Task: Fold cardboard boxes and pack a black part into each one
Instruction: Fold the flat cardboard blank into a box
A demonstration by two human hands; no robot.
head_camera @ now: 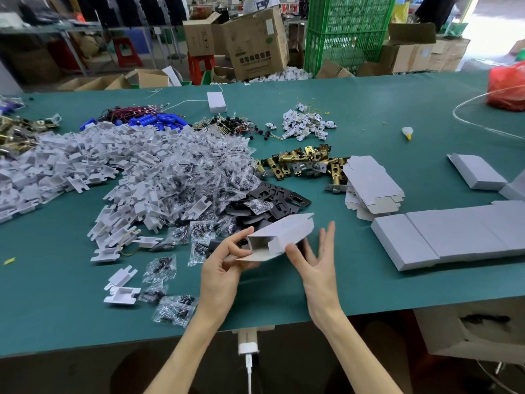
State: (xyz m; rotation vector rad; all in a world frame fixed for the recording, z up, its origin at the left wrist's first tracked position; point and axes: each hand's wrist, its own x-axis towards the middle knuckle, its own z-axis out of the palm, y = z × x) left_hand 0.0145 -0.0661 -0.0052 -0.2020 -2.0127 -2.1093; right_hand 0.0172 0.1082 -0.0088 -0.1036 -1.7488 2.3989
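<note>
One box [287,231], gripped by left hand [224,265], apparently touched by right hand [315,265].

Our left hand [224,268] gripping a half-folded white box [281,234] by its open end above the green table [369,115], our right hand [315,263] spread-fingered, thumb against the box, black plates [284,199] at its twelve o'clock, flat blanks [369,183] at two o'clock, folded boxes [443,237] at three o'clock
</note>
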